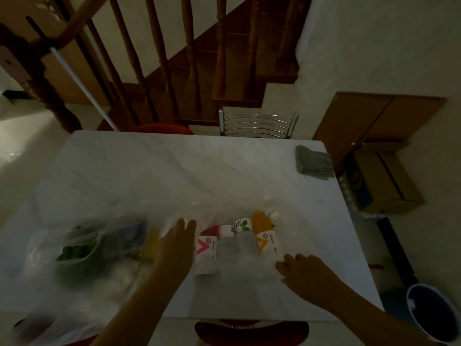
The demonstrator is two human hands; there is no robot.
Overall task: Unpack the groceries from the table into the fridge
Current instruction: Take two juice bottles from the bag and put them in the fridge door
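Several drink bottles lie side by side on the white marble table (174, 166): a red-drink bottle (206, 248), two clear water bottles (227, 242) (243, 233), and an orange-drink bottle (265, 237). My left hand (174, 243) rests flat just left of the red bottle, fingers spread over thin clear plastic. My right hand (301, 270) lies on the table just right of the orange bottle's base, fingers loosely curled, holding nothing. A clear plastic bag (82, 248) with green vegetables and dark items sits at the left, blurred.
A grey cloth (313, 162) lies at the table's far right corner. A metal chair (258, 123) stands behind the table, before a wooden staircase (189, 61). A cardboard box (384, 181) and a dark bucket (431, 313) sit on the floor at right.
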